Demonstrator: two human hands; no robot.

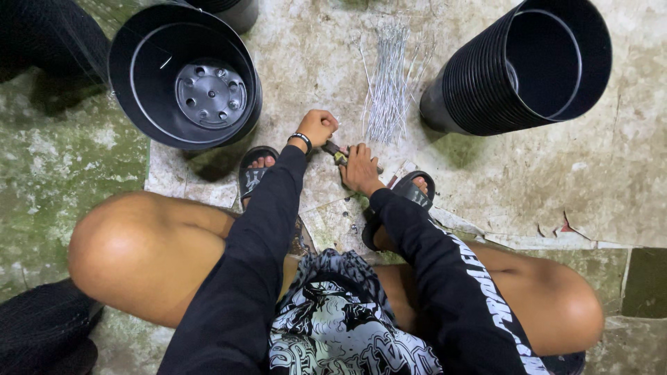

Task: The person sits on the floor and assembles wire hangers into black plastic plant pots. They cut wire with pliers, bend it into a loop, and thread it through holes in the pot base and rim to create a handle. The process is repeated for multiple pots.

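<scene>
Your floor [528,173] is cracked concrete, mossy green at the left, with lifted flakes at the right edge near your knee. A stack of black pots [514,69] lies on its side at the upper right, mouth toward you; a single black pot [184,73] stands tilted at the upper left, its drain holes showing. Between them runs an open lane of floor, and there lies the bundle of thin wires [389,83], fanned out just beyond your hands. Your sandals [253,170] frame the working spot closely, leaving little room sideways. Your left hand [317,127], fist closed, and your right hand [360,169], fingers curled, both grip a small tool with a yellow-marked handle [337,154], low over the floor between your feet.
</scene>
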